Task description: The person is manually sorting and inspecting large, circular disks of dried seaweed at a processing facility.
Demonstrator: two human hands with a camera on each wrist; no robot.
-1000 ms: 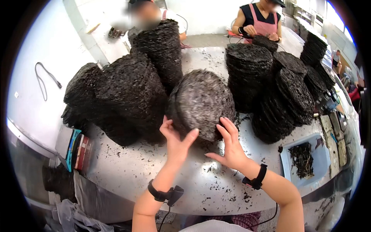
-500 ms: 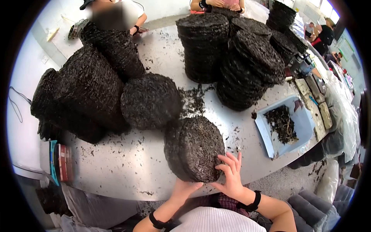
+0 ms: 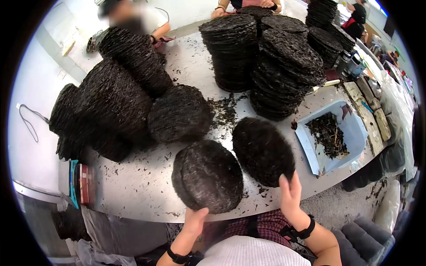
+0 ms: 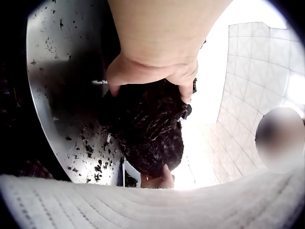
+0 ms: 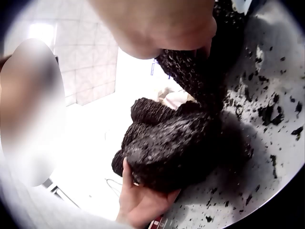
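Observation:
My left hand [image 3: 194, 220] grips the near edge of a thick stack of round dried seaweed sheets [image 3: 208, 177], its thumb lying on the upper face. To the right, another bundle of dried seaweed sheets [image 3: 264, 153] is tilted over the table; my right hand [image 3: 293, 199] holds it by the lower right edge. A gap parts the two bundles in the head view. In the left wrist view, thumb and fingers span the stack's edge from both sides. The right wrist view shows the left stack tipped on edge, with its other fingers hidden beneath.
Tall seaweed stacks stand at left [image 3: 111, 97] and back right [image 3: 228, 53]. A shorter pile [image 3: 179, 114] lies just beyond my left hand's stack. On the right sits a blue dustpan-like tray [image 3: 355, 133] holding scraps. Crumbs litter the metal table [image 3: 133, 195]. Other people work across it.
The single stack both hands held half a second ago is now two bundles. My right hand has moved right with one; my left keeps the other near the table's front edge.

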